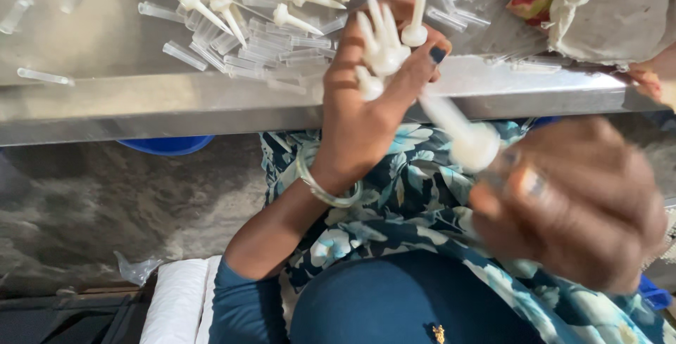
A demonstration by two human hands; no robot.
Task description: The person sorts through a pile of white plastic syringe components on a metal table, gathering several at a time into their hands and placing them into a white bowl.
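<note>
My left hand (pixel 366 97) is raised at the edge of the steel table (pixel 176 104), fingers closed around a bunch of white pointed plastic caps (pixel 384 41) that stick up between them. A silver bangle circles that wrist. My right hand (pixel 570 203), blurred and close to the camera, grips one white cap (pixel 465 136) with its tip pointing toward the left hand. On the table behind lies a heap of clear plastic tubes (pixel 246 41) with several more white caps (pixel 211 9) scattered on top.
A blue tub (pixel 165 145) sits under the table edge. Crumpled cloth or a sack (pixel 605 13) lies at the table's right end, with another person's hand (pixel 655 76) beside it. A white cushion (pixel 176 302) lies on the floor at the lower left. My lap shows floral fabric.
</note>
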